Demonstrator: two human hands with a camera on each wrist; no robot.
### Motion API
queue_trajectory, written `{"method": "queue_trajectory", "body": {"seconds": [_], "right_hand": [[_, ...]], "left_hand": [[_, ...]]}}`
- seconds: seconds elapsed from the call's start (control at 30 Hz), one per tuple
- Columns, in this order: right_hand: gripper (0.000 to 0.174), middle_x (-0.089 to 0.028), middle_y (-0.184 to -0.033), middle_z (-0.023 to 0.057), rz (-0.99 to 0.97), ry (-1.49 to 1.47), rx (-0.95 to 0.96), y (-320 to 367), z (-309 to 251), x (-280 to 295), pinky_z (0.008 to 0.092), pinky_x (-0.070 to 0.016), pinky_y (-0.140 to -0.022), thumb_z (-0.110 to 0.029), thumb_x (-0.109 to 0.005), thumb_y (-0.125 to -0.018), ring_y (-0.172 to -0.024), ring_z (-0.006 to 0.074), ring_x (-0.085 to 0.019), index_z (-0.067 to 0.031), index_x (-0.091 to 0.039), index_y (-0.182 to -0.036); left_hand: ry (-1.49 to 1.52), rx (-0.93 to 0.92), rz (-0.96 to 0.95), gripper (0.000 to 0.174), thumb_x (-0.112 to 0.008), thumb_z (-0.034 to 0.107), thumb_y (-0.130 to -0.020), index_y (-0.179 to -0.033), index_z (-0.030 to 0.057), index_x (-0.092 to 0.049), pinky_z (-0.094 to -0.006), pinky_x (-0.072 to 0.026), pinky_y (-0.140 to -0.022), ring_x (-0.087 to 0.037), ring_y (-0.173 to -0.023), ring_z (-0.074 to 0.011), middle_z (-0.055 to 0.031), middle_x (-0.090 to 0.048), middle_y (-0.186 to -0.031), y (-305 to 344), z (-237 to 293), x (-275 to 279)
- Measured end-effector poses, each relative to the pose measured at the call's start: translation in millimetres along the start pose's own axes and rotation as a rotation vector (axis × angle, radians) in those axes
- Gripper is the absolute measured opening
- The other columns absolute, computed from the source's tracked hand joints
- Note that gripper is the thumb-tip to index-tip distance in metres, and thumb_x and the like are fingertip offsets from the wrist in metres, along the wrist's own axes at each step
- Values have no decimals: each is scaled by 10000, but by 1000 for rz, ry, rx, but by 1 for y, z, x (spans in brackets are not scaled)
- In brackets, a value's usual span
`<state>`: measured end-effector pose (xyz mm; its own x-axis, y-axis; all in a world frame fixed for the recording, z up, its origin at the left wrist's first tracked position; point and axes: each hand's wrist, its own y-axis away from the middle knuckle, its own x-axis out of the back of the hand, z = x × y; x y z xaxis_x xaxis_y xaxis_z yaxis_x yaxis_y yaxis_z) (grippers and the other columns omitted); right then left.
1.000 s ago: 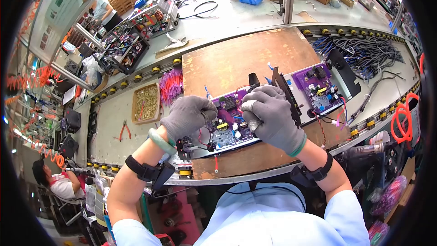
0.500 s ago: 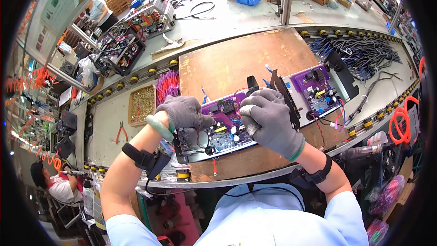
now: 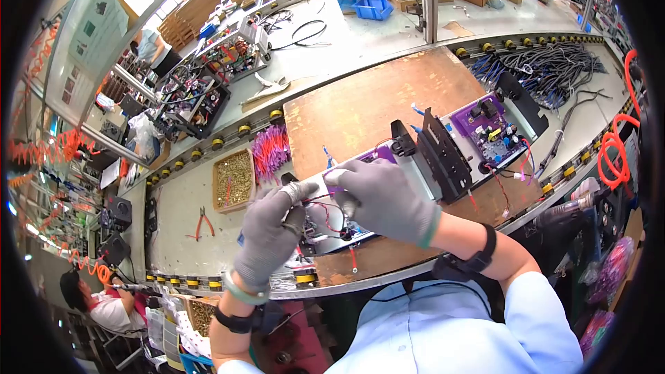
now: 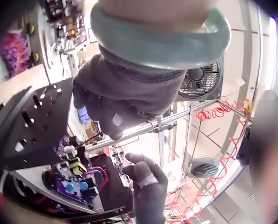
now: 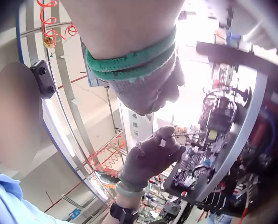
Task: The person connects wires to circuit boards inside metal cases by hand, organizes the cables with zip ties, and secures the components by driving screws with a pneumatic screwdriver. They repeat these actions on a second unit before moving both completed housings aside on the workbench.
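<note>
In the head view, both hands wear grey gloves over the near left end of a metal chassis (image 3: 419, 174) that bears a purple circuit board (image 3: 379, 154). My left hand (image 3: 269, 235) is at the chassis's left end, thumb and fingertips pinching a thin dark wire (image 3: 321, 196). Facing it, my right hand (image 3: 391, 201) pinches the same wire with thumb and forefinger, its back covering much of the board. A black slotted bracket (image 3: 443, 156) stands upright right of my right hand. The right wrist view shows the left hand (image 5: 150, 158) with fingertips together.
A second purple board (image 3: 493, 128) sits to the right on the brown wooden panel (image 3: 374, 104). Leftward lie red-handled pliers (image 3: 201, 225), a box of small brass parts (image 3: 233, 180) and a bundle of purple-red wires (image 3: 271, 151). Dark cables (image 3: 557, 73) heap at the far right.
My right hand has moved left, away from the black bracket, across the board. My left hand has turned and come nearer my body. A wire now shows between them.
</note>
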<state>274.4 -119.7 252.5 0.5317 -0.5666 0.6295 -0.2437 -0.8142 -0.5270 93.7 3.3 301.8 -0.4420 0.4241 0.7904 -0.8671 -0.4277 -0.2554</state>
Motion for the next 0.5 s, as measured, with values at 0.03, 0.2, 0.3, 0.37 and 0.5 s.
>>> {"method": "queue_trajectory", "body": {"seconds": [0.03, 0.2, 0.3, 0.37, 0.5], "right_hand": [[227, -710, -929, 78, 0, -7, -3, -3, -2, -12, 421, -529, -748, -140, -736, -799, -811, 300, -694, -109, -726, -1024], [188, -677, -870, 99, -189, 63, -2, -25, -11, -52, 443, -529, -726, -193, -671, -828, -796, 333, -679, -108, -705, -992], [111, -664, -820, 102, -152, 73, -7, -32, -15, -56, 474, -514, -707, -180, -643, -823, -792, 342, -683, -113, -666, -909], [58, -668, -811, 100, -141, 80, -21, -34, -12, -57, 487, -501, -715, -155, -636, -816, -806, 340, -695, -111, -638, -853], [114, -648, -781, 75, -18, 90, 106, -33, 2, -53, 434, -498, -683, -177, -698, -774, -733, 322, -656, -113, -661, -861]], "left_hand": [[-242, -62, 115, 306, -657, 12, -873, -1169, 73, -708, -354, -462, -985, -676, -879, -217, -73, -720, -951, 2, 4, -5], [-607, -161, 405, 345, -700, 38, -837, -1173, 117, -706, -382, -409, -998, -636, -760, -237, -29, -706, -828, 10, -4, -23], [-646, -121, 463, 271, -718, 75, -842, -1112, 102, -725, -371, -440, -946, -641, -772, -252, -46, -708, -832, 9, -12, -26], [-363, -66, 445, 187, -728, 111, -854, -1039, 83, -743, -360, -460, -879, -642, -767, -248, -63, -710, -830, 7, -24, -25], [-199, -66, 470, 117, -729, 113, -864, -962, 53, -751, -369, -478, -798, -634, -755, -261, -103, -712, -830, 2, -30, -27]]}}
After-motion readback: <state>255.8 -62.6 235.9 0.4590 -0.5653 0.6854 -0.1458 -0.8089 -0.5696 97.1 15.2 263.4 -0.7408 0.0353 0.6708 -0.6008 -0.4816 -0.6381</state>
